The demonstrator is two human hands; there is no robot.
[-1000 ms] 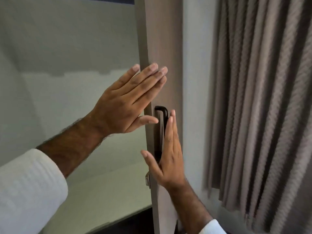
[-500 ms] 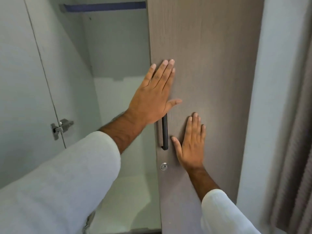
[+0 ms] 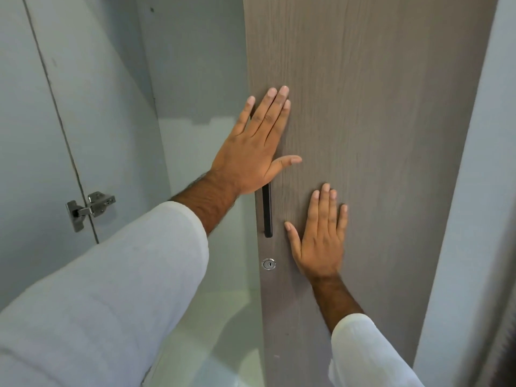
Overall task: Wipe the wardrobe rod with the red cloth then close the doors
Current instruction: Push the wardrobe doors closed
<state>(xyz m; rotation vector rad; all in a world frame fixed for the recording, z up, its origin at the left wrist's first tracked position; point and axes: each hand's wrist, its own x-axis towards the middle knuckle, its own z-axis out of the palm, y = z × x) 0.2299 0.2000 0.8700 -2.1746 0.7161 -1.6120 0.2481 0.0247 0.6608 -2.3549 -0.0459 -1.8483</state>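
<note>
The right wardrobe door (image 3: 377, 135) is grey-brown wood grain with a black bar handle (image 3: 267, 216) and a round keyhole (image 3: 269, 264) near its left edge. My left hand (image 3: 254, 146) lies flat on the door's left edge above the handle, fingers spread, holding nothing. My right hand (image 3: 321, 236) presses flat on the door face just right of the handle, also empty. The wardrobe interior (image 3: 195, 79) shows pale and open to the left of the door. No rod and no red cloth are in view.
The left door (image 3: 28, 135) stands open at the far left, its inner side pale, with a metal hinge (image 3: 89, 209) on its edge. A pale wall strip (image 3: 474, 219) runs right of the wardrobe. The wardrobe floor (image 3: 223, 331) shows below.
The right door has swung from edge-on to nearly facing me. Both hands moved from its edge onto its front face. The curtain has slid out of view to the right.
</note>
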